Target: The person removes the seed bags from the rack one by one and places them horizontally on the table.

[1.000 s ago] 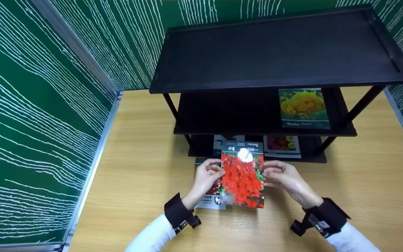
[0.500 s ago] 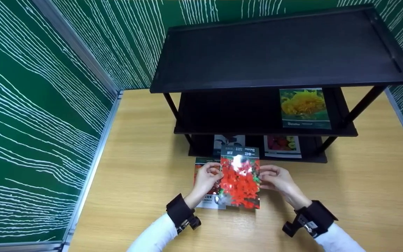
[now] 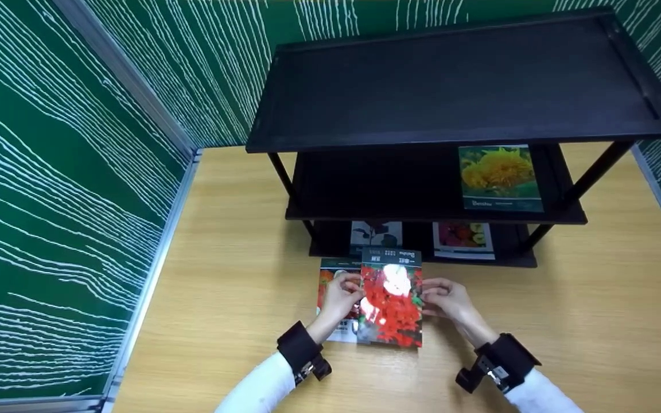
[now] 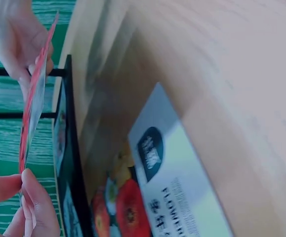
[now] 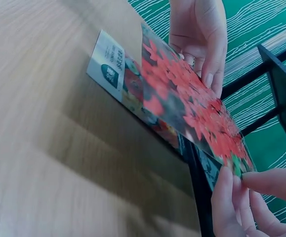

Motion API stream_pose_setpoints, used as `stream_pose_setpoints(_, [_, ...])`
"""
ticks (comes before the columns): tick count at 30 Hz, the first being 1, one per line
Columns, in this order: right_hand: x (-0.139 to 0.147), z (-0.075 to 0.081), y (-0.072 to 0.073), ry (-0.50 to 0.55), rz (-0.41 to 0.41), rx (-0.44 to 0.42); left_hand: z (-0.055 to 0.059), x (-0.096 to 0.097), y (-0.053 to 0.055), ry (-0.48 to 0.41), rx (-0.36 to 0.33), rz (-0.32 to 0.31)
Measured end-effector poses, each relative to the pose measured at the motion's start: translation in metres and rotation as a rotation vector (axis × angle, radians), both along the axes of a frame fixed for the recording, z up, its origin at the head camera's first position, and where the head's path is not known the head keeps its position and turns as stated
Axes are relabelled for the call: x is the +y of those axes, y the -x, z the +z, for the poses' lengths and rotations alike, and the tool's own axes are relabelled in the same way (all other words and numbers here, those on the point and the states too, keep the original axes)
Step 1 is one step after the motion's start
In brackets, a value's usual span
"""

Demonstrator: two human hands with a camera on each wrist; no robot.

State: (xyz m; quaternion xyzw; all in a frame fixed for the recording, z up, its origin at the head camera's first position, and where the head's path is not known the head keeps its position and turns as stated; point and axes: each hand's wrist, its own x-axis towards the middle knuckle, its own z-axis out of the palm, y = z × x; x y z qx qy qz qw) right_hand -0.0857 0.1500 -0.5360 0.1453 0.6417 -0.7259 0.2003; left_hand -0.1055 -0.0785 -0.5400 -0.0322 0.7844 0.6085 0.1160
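Observation:
A flat seed packet with red flowers (image 3: 391, 310) is held above the table between both hands. My left hand (image 3: 337, 301) pinches its left edge, and my right hand (image 3: 451, 304) pinches the right edge. In the left wrist view the red-flower packet (image 4: 34, 103) appears nearly edge-on, raised off the wood. Under and to the left of it lies a second flower packet (image 4: 182, 192), with a white label end and red blooms, flat on the table. The upper packet hides part of that one in the head view.
A black three-tier shelf (image 3: 457, 86) stands behind the hands. On its middle tier lies a yellow-flower packet (image 3: 500, 178). The bottom tier bears a grey-white packet (image 3: 376, 234) and a pink-red flower packet (image 3: 463, 240). Green walls with white lines (image 3: 49, 172) border the wooden table (image 3: 227, 275).
Both hands have drawn the red-flower packet slightly toward the body and left, away from the shelf. More of the grey-white packet on the bottom tier now shows.

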Motion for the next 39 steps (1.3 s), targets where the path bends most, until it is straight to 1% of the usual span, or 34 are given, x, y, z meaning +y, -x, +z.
stream_pose_setpoints(2, [-0.002, -0.002, 0.000, -0.019, -0.010, 0.003, -0.006, 0.000, 0.000, 0.018, -0.005, 0.015])
stream_pose_setpoints(5, [-0.005, -0.006, -0.001, -0.035, -0.018, 0.003, -0.011, 0.000, -0.001, 0.043, -0.017, 0.030])
stream_pose_setpoints(12, [-0.009, -0.016, 0.000, -0.067, -0.018, -0.006, -0.019, -0.001, -0.003, 0.065, -0.029, 0.039])
stream_pose_setpoints(18, [-0.014, -0.023, 0.000, -0.064, -0.016, 0.002, -0.026, -0.004, -0.005, 0.075, -0.040, 0.057])
stream_pose_setpoints(20, [-0.015, -0.024, -0.001, -0.066, -0.015, 0.007, -0.027, -0.004, -0.005, 0.087, -0.042, 0.055])
stream_pose_setpoints(27, [-0.019, -0.030, 0.000, -0.100, -0.037, -0.025, -0.031, -0.006, -0.004, 0.194, 0.027, 0.016])
stream_pose_setpoints(30, [-0.020, -0.033, 0.001, -0.105, -0.043, -0.028, -0.032, -0.007, -0.004, 0.190, 0.024, 0.002])
stream_pose_setpoints(35, [-0.021, -0.035, 0.002, -0.098, -0.043, -0.022, -0.034, -0.006, -0.004, 0.165, -0.002, -0.001])
stream_pose_setpoints(39, [-0.022, -0.036, 0.003, -0.109, -0.042, -0.017, -0.035, -0.005, -0.003, 0.187, 0.006, -0.006])
